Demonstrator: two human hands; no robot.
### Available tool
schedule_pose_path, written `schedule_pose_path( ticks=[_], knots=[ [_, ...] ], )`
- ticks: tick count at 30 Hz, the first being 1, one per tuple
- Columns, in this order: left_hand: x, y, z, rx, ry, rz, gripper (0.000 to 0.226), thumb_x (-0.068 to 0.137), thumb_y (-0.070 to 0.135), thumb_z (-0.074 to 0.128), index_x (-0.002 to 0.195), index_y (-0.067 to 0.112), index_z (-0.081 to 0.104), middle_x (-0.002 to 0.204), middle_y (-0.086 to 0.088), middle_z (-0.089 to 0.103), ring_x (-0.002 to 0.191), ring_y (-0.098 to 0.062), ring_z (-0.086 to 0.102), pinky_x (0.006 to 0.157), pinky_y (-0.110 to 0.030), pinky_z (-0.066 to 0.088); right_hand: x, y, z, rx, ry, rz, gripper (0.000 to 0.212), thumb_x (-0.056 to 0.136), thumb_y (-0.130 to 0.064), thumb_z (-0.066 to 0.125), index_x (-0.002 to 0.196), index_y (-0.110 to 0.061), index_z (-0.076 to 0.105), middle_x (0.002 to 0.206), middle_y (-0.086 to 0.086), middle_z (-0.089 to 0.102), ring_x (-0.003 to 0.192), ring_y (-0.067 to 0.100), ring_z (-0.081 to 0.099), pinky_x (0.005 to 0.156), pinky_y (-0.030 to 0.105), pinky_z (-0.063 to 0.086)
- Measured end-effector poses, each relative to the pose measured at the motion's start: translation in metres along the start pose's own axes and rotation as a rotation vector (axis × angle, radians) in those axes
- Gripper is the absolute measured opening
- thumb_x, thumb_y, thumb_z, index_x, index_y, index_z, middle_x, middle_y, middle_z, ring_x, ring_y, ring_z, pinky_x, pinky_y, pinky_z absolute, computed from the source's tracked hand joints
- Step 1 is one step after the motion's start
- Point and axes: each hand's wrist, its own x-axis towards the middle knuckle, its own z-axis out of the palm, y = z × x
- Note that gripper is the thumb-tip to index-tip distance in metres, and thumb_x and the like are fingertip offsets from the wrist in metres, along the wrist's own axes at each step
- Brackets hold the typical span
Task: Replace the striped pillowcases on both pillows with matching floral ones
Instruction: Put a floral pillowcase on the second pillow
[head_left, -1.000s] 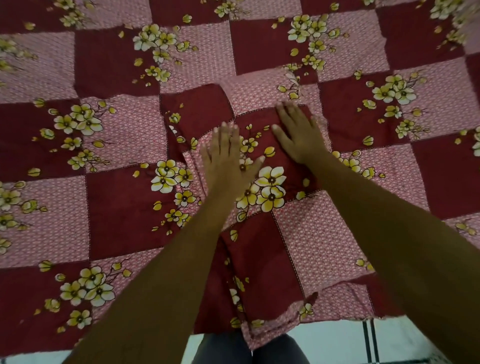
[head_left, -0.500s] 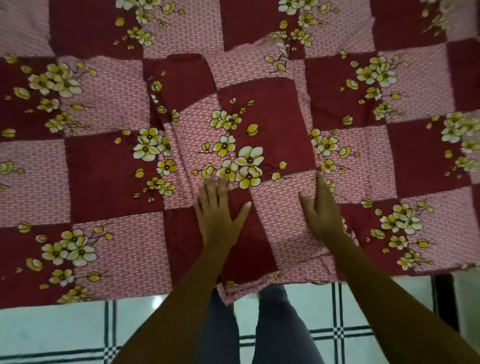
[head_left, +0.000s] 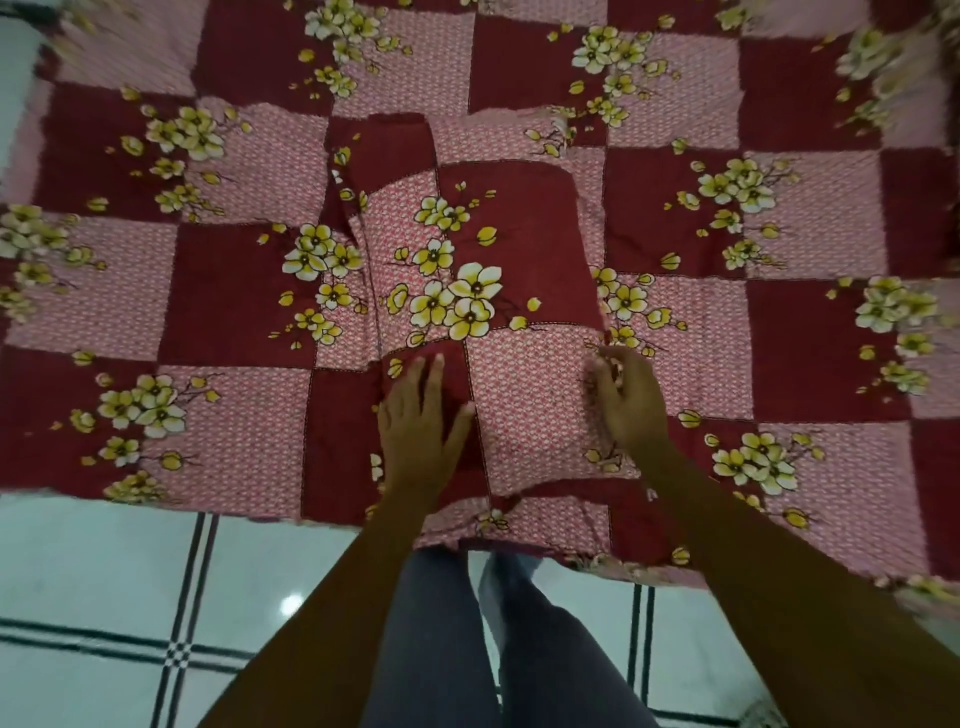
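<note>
A folded floral pillowcase (head_left: 498, 291), maroon and pink checks with yellow flowers, lies on the bed in the middle of the view. A second folded floral piece (head_left: 379, 150) peeks out beneath it at the upper left. My left hand (head_left: 421, 426) rests flat on the near left part of the pillowcase, fingers apart. My right hand (head_left: 628, 400) is at the pillowcase's near right edge, fingers curled on the fabric edge. No pillow and no striped pillowcase are in view.
The bed is covered by a matching floral sheet (head_left: 223, 296), so the pillowcase blends with it. The bed's near edge runs just past my hands. Below it are the white tiled floor (head_left: 104, 597) with dark lines and my legs (head_left: 493, 639).
Both hands slid from the far end of the pillowcase toward its near end. The right hand went from flat to curled at the right edge. The view pulled back from the bed.
</note>
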Motion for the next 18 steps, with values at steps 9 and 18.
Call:
schedule_pose_path(
  ticks=[9, 18],
  knots=[
    [0.138, -0.02, -0.029, -0.796, -0.065, -0.697, 0.076, 0.087, 0.059, 0.059, 0.142, 0.01, 0.04, 0.14, -0.009, 0.051, 0.124, -0.025, 0.052, 0.097, -0.034, 0.044, 0.12, -0.05, 0.019, 0.6, -0.238, 0.366, 0.072, 0.078, -0.058, 0.072, 0.133, -0.015, 0.056, 0.126, -0.003, 0.064, 0.114, 0.01, 0.062, 0.1, 0.03, 0.05],
    [0.161, -0.004, -0.037, -1.056, -0.137, -0.806, 0.088, 0.085, 0.052, 0.067, 0.152, 0.012, 0.025, 0.139, 0.004, 0.045, 0.12, -0.017, 0.051, 0.095, -0.031, 0.045, 0.127, -0.068, 0.025, 0.848, -0.127, 0.408, 0.052, 0.079, -0.033, 0.081, 0.124, -0.012, 0.064, 0.116, 0.001, 0.072, 0.103, 0.013, 0.07, 0.088, 0.029, 0.057]
  ],
)
